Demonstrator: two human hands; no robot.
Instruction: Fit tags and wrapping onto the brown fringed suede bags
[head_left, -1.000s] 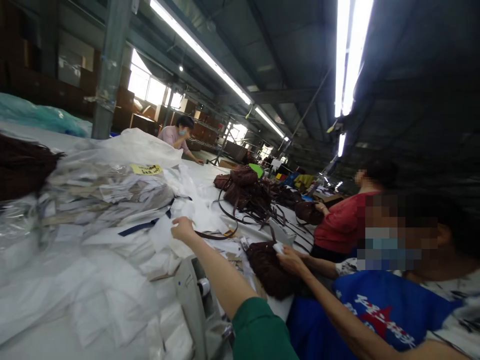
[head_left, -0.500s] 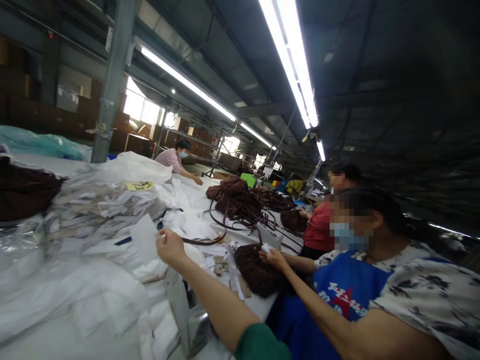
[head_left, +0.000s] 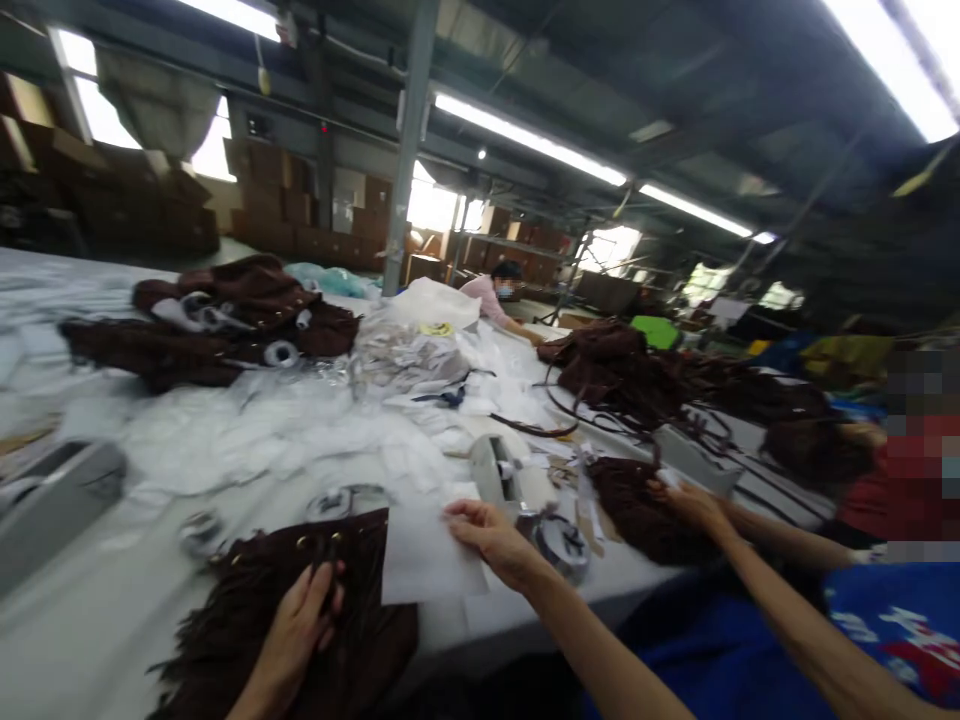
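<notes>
In the lower middle, a dark brown fringed bag with metal eyelets lies at the table's near edge. My left hand is closed on its upper part, fingers curled round what looks like a dark strap. My right hand pinches a thin white sheet by its right edge. That sheet hangs over the right side of the bag, hiding part of it. Just beyond my right hand stands a grey tape dispenser, with a tape roll close to my wrist.
Another dispenser is at the left. White wrapping sheets and a paper pile cover the middle. Brown bags lie behind. At right, a co-worker's hands are at another fringed bag. A post rises at the back.
My view has swung left and down, bringing my left hand and the fringed bag into sight. My right hand has carried the white sheet from the pile to over the bag.
</notes>
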